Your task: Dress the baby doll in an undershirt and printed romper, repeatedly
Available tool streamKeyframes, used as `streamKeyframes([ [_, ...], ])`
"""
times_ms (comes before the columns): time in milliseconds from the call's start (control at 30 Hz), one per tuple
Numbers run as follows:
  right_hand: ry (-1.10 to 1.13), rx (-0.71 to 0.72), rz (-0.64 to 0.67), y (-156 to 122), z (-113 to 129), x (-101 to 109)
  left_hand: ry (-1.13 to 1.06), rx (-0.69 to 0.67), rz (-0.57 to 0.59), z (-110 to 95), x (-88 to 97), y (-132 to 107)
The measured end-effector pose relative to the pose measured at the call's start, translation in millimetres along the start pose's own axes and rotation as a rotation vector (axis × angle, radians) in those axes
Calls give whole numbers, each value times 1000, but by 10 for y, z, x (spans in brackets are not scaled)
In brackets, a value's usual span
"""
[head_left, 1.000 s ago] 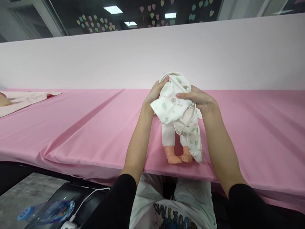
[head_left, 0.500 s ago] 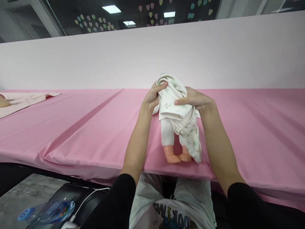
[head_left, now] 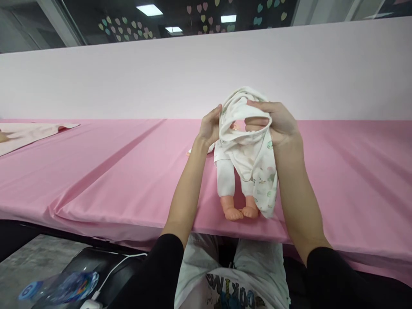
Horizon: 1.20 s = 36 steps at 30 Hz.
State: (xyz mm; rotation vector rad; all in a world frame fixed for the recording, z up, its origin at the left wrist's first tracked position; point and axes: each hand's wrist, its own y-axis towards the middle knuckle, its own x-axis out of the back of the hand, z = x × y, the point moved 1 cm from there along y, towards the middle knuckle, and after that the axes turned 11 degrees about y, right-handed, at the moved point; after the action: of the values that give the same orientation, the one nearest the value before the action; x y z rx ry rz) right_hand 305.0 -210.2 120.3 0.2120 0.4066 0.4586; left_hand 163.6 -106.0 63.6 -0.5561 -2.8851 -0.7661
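A white baby garment [head_left: 243,148] with small green prints is held up over a baby doll [head_left: 232,208]. The doll lies on its back, feet toward me, in white leggings; its upper body is mostly covered. Through the garment's round opening a bit of the doll's face shows. My left hand [head_left: 210,125] grips the cloth at the left edge of the opening, fingers partly behind the fabric. My right hand [head_left: 278,120] pinches the opening's right rim, with fingers showing through the hole. One side of the garment hangs down beside the doll's right-hand leg in view.
A pink sheet [head_left: 128,171] covers the table, with a white partition [head_left: 144,81] behind it. A pale cloth [head_left: 28,134] lies at the far left. Below the table's edge at left are a plastic bottle [head_left: 69,286] and a white cable [head_left: 111,272] on a black seat.
The garment has been raised and its round opening spread to face me. My right hand has moved up to the rim, fingers now showing through the hole. The doll's legs stay put.
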Motion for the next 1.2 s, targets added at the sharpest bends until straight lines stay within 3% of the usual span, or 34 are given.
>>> streamKeyframes([
  [100, 30, 99, -97, -58, 170, 110, 122, 96, 10, 323, 2, 87],
  [200, -28, 225, -195, -132, 325, 317, 500, 223, -6, 621, -127, 91],
  [300, -91, 288, -248, -199, 425, 533, 900, 144, -42, 716, -282, 52],
  [367, -116, 298, -260, -228, 458, 634, 972, 91, -8, 703, -294, 46],
  [400, -115, 303, -265, -240, 467, 667, 956, 91, 2, 692, -248, 50],
  [467, -89, 315, -284, -260, 479, 705, 893, 139, -84, 674, -45, 56],
  [567, -67, 332, -314, -286, 498, 736, 887, 239, -378, 666, 415, 33],
  [633, -53, 327, -325, -302, 514, 757, 885, 254, -403, 669, 643, 26],
  [700, 7, 326, -327, -315, 530, 767, 864, 247, -330, 679, 687, 48],
  [767, 101, 334, -335, -326, 543, 750, 834, 214, -185, 700, 505, 96],
  [900, 241, 356, -404, -347, 552, 634, 719, 39, 162, 724, -275, 190],
  [1000, 315, 390, -360, -360, 545, 532, 403, -192, 424, 609, -746, 212],
  [1100, 390, 413, -344, -370, 535, 485, 313, -352, 403, 431, -801, 155],
  [1200, 412, 424, -357, -375, 538, 480, 728, -413, 309, 386, -531, -15],
])
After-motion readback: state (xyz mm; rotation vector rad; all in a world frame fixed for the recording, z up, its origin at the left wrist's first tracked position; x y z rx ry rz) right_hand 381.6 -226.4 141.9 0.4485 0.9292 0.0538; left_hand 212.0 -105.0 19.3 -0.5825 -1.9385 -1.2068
